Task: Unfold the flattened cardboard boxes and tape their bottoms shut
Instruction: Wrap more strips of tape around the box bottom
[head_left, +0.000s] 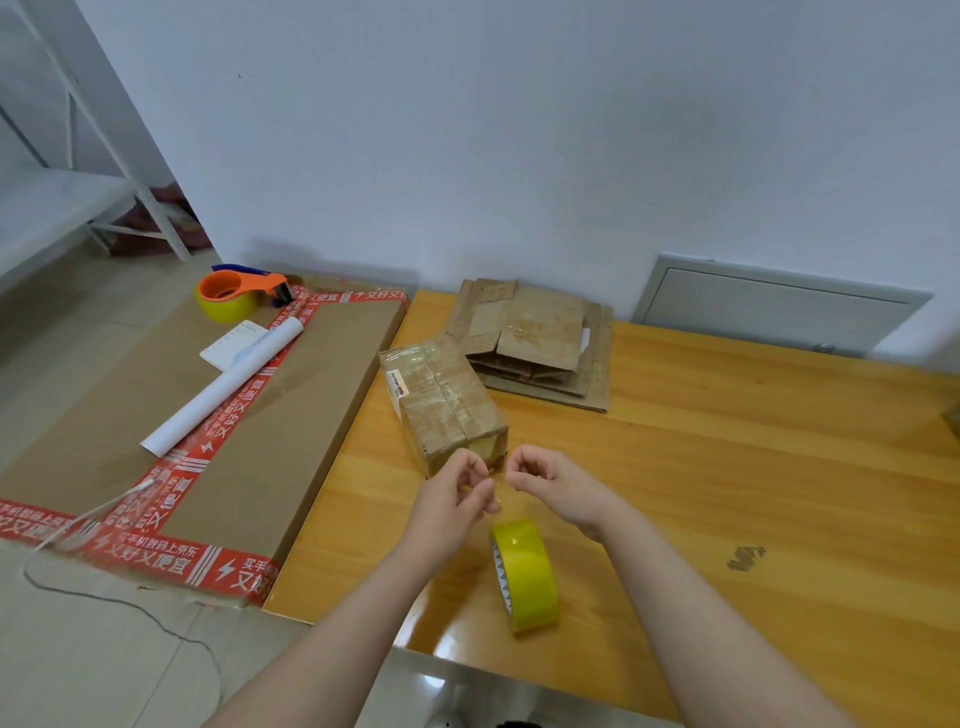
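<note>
The left hand (460, 491) and right hand (548, 480), fingers curled, pinch what seems a clear tape strip (491, 493) just before the unfolded box (441, 400) on the tabletop (727, 467), near the tape roll (524, 574); it should be kept taut and laid centred along the bottom seam.

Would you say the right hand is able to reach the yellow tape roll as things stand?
Probably yes: the yellow tape roll stands just beside the right hand with nothing between them, though that hand seems busy pinching something.

2 tape rolls (524, 574) (1 in a dispenser (244, 291)) and 1 taped box (447, 402).
</note>
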